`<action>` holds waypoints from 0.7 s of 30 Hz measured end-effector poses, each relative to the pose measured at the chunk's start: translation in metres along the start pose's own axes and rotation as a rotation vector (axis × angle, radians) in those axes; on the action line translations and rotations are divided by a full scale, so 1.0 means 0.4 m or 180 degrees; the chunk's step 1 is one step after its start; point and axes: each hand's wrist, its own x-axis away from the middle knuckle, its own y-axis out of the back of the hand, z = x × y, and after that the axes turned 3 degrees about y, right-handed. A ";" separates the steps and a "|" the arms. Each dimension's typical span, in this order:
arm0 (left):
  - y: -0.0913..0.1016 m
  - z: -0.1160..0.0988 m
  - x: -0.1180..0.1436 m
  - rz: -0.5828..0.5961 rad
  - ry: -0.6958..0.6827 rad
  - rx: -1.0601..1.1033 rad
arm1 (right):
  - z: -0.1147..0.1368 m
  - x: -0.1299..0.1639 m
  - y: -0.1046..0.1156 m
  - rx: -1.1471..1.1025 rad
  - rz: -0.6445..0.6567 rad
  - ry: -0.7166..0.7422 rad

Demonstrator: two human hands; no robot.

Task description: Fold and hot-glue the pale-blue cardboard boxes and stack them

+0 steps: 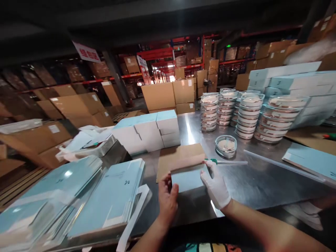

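Warehouse in the back, racks of brown cartons under dim light, and up front a shiny steel table that's pretty crowded. Far left there's a sloppy heap of flat light-blue box blanks hanging near the table's front edge; that stack looks like it could slide off if an elbow catches it. Behind it sit folded white-and-blue boxes in a block.

In the middle, the left hand is bare, fingers curled onto the left edge of a small light-blue box, and the right hand, in a white glove, is closed on its right edge. So the box is pinched between both hands, just above the table, with a brown cardboard sheet right behind it. My worry here: squeeze unevenly and the thin card creases or folds crooked.

Just right of the gloved hand lies a green-tipped pen, easy to knock rolling. Near it sits a single clear round dish, then tall stacks of dishes behind. Those towers look tippy; one bump of the table could bring them down.
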 end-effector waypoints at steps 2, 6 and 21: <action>0.014 0.026 0.003 0.0015 -0.0241 -0.0061 | -0.018 -0.014 -0.008 0.0060 -0.0107 0.0133; 0.075 0.094 -0.006 0.0629 -0.0456 -0.0968 | -0.023 -0.068 0.041 0.0811 0.0450 0.0083; 0.072 0.061 -0.065 0.0481 -0.0822 -0.1040 | -0.093 -0.136 0.148 0.1985 0.0543 -0.1021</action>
